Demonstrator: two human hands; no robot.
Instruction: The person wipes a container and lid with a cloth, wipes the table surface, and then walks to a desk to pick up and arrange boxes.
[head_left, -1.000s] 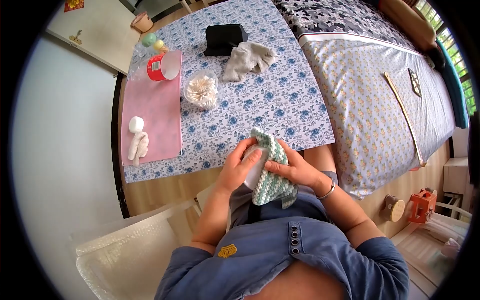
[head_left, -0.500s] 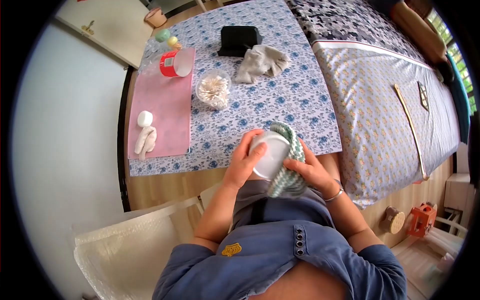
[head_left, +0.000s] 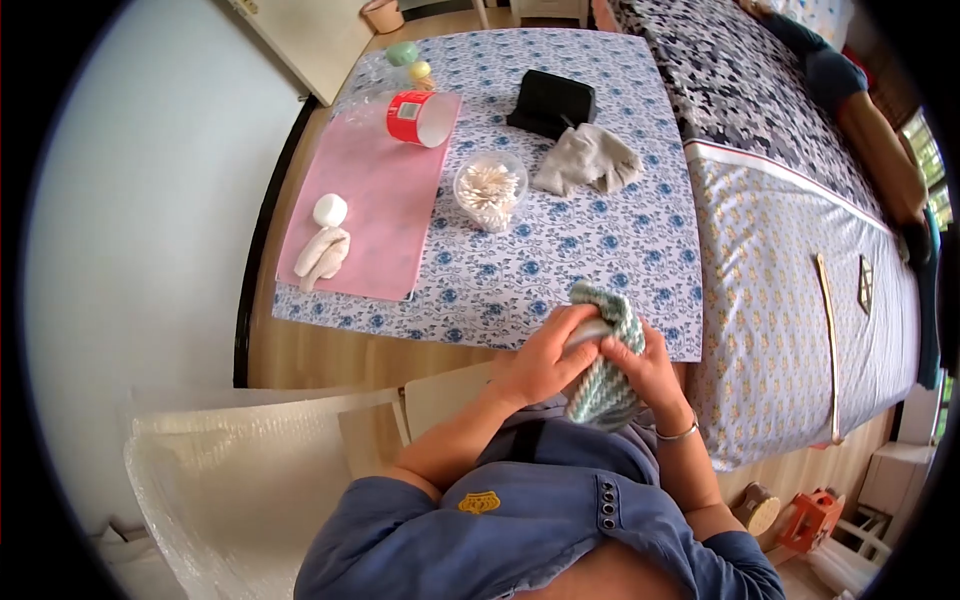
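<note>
My left hand (head_left: 548,358) is closed around a white round lid (head_left: 588,333), and only a small strip of it shows between the fingers. My right hand (head_left: 650,372) grips a green-and-white knitted cloth (head_left: 605,392) folded against the lid's right side. Both hands meet over my lap, at the table's near edge. Beyond them on the table stands a clear round tub (head_left: 522,190) filled with cotton swabs (head_left: 488,188).
The flowered table (head_left: 520,285) also bears a pink mat (head_left: 385,215), a red-and-white container (head_left: 405,117) on its side, a white round object (head_left: 330,209), a rolled white cloth (head_left: 323,257), a grey cloth (head_left: 590,160) and a black stand (head_left: 553,102). A person's leg (head_left: 880,150) rests on the bed.
The lid has turned and slipped deeper into the cloth, so its broad face is hidden. My hands have come closer together. The whole view has shifted.
</note>
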